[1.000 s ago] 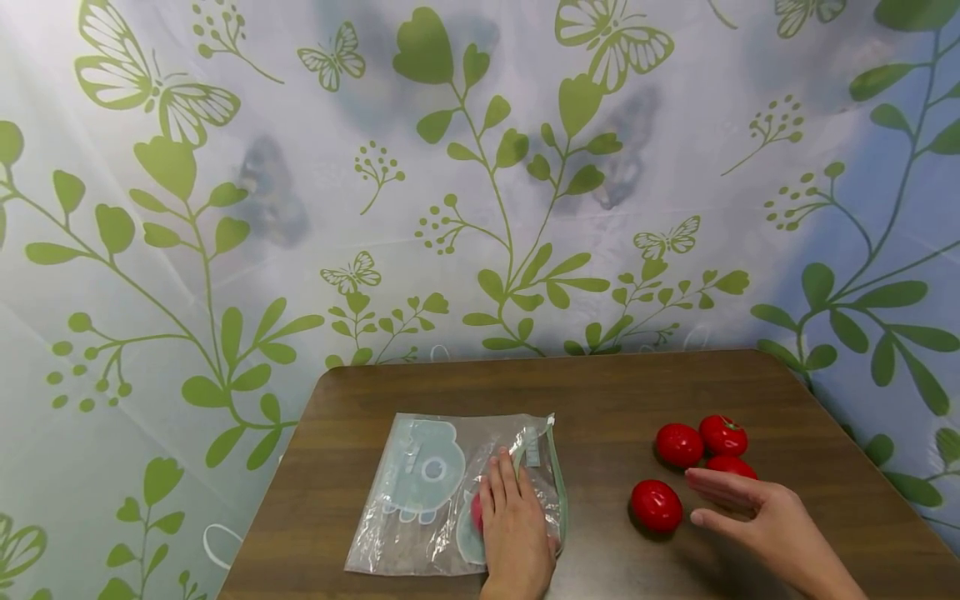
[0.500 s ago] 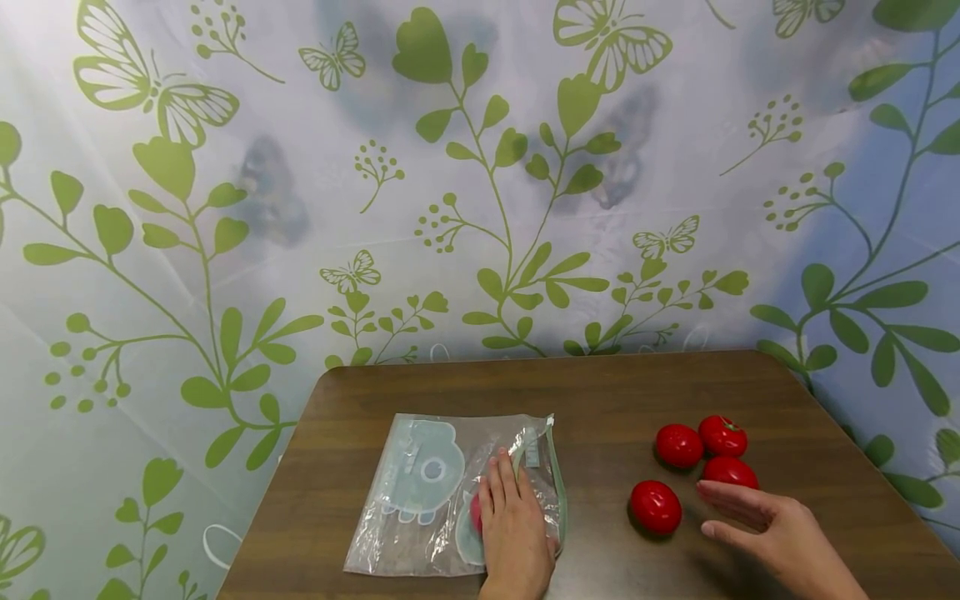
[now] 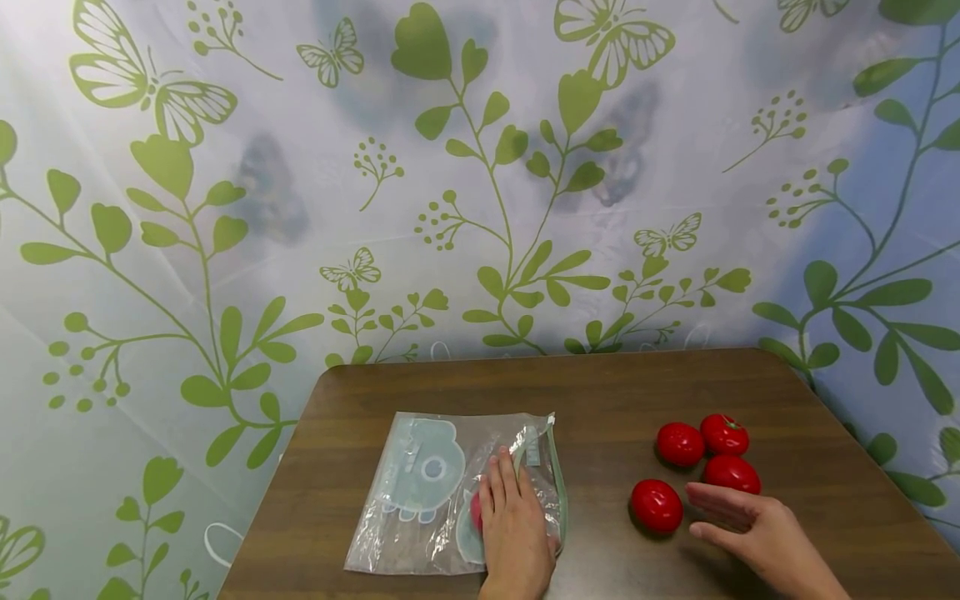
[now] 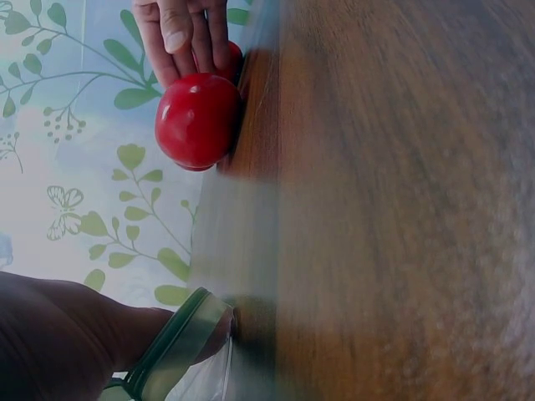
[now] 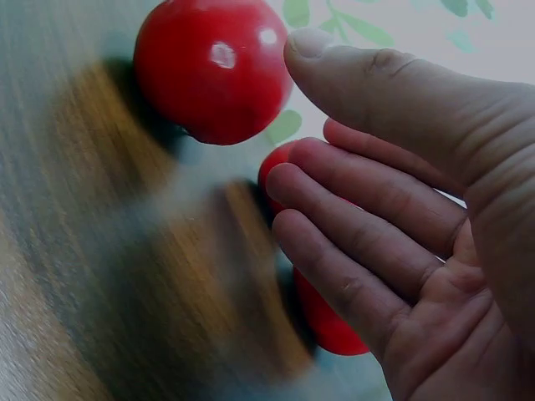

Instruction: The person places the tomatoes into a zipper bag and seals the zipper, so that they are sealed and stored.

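Note:
My left hand [image 3: 517,533] lies with straight fingers on a clear zip bag [image 3: 375,542] printed with pale blue figures. A pinkish-red round thing [image 3: 476,510] shows beside its fingers, mostly hidden under the hand. In the left wrist view the bag's green zip edge [image 4: 171,347] stands up in front of the thumb. My right hand [image 3: 761,533] holds nothing, its fingers straight and thumb spread apart. Its fingertips are just right of the front red tomato [image 3: 656,506], which looms large near the thumb tip in the right wrist view [image 5: 213,71].
Behind the right hand, more tomatoes sit close together: a left one [image 3: 680,444], a back one with a green stem mark [image 3: 724,435] and a right one [image 3: 732,473]. The brown wooden table [image 3: 600,392] ends at a curtain [image 3: 420,167] with green leaves and butterflies.
My right hand shifts slightly right, then back left and a little lower, so the right-hand rear tomato shows more fully. The left hand and the bag stay put.

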Tool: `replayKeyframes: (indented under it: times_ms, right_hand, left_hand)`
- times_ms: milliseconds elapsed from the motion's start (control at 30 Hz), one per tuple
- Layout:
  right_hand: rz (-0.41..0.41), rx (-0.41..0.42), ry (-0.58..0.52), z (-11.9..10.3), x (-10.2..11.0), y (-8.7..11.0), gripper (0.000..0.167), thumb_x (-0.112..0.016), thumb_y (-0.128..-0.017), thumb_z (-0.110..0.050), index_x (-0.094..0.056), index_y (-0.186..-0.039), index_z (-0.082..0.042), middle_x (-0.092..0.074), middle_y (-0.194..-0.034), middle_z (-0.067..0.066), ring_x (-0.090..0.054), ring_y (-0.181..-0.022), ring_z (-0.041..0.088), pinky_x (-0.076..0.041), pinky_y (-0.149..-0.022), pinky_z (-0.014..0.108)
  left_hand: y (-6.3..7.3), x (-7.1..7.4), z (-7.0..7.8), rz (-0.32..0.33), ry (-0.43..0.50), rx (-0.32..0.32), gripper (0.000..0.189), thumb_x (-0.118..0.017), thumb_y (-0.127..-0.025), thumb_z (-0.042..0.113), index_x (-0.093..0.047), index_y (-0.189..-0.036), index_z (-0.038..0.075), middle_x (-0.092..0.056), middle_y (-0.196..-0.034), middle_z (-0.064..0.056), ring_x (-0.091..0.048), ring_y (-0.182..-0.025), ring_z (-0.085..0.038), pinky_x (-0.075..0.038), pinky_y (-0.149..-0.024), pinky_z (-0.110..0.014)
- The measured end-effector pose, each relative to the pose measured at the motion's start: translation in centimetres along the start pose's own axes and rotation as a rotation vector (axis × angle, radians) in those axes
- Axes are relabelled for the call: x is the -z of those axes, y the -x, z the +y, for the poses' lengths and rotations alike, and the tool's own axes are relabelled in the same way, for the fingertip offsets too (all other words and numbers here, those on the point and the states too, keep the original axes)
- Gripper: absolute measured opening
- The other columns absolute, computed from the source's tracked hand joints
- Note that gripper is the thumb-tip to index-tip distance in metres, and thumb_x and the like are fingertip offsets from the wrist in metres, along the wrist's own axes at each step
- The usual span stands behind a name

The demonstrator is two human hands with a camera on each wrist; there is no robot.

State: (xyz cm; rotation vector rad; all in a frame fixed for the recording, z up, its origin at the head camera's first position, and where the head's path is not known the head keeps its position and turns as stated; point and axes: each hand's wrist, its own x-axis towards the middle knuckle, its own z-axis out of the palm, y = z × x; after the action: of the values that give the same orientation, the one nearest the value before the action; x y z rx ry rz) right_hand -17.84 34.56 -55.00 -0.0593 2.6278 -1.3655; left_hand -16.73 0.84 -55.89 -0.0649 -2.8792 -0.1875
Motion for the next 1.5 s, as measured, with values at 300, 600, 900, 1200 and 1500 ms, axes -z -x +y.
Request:
replayKeyframes:
  times_ms: [300,600,900,1200,1500]
  right_hand:
    - [-0.009,0.035,-0.008,0.0,-0.5,-0.5,0.071,-0.091,-0.090,-0.032,-0.065,-0.147,0.001,-0.071,-0.144,0.021,-0.077,-0.113,0.004,-0.064,-0.088,0.021]
    - [0.010,0.076,0.056,0.3,-1.1,-1.1,0.071,-0.093,-0.088,-0.030,-0.066,-0.146,0.002,-0.072,-0.143,0.022,-0.079,-0.115,0.015,-0.065,-0.088,0.023]
    - [-0.004,0.079,0.076,0.1,-1.5,-1.4,0.070,-0.092,-0.089,-0.031,-0.067,-0.147,-0.002,-0.072,-0.144,0.020,-0.078,-0.117,0.013,-0.064,-0.089,0.023]
    - [-0.033,0.086,0.026,-0.1,-1.7,-1.6,0.069,-0.092,-0.089,-0.029,-0.067,-0.146,0.000,-0.071,-0.144,0.022,-0.074,-0.112,-0.001,-0.064,-0.088,0.022]
    - [-0.019,0.101,0.011,-0.2,-1.9,-1.4,0.066,-0.093,-0.089,-0.027,-0.068,-0.144,0.000,-0.072,-0.142,0.022,-0.073,-0.110,-0.005,-0.063,-0.086,0.020]
  left_hand:
    - [0.1,0.3,0.1,-0.013,0.003,0.001,0.120,-0.104,-0.061,0.046,-0.051,-0.156,-0.005,-0.039,-0.172,-0.027,-0.042,-0.158,-0.045,-0.038,-0.128,-0.058]
    - [0.0,0.2,0.1,0.003,-0.003,-0.001,0.120,-0.104,-0.061,0.046,-0.052,-0.155,-0.005,-0.040,-0.171,-0.027,-0.043,-0.158,-0.045,-0.038,-0.127,-0.057]
    - [0.0,0.2,0.0,0.002,0.002,-0.003,0.119,-0.104,-0.061,0.047,-0.052,-0.155,-0.005,-0.040,-0.171,-0.027,-0.044,-0.157,-0.045,-0.038,-0.128,-0.058]
    - [0.0,0.4,0.1,-0.002,0.015,0.000,0.119,-0.104,-0.063,0.046,-0.051,-0.156,-0.006,-0.040,-0.171,-0.027,-0.044,-0.157,-0.045,-0.038,-0.128,-0.058]
    - [0.1,0.6,0.1,-0.007,0.010,-0.001,0.117,-0.104,-0.063,0.045,-0.053,-0.155,-0.005,-0.039,-0.171,-0.027,-0.042,-0.158,-0.045,-0.038,-0.128,-0.058]
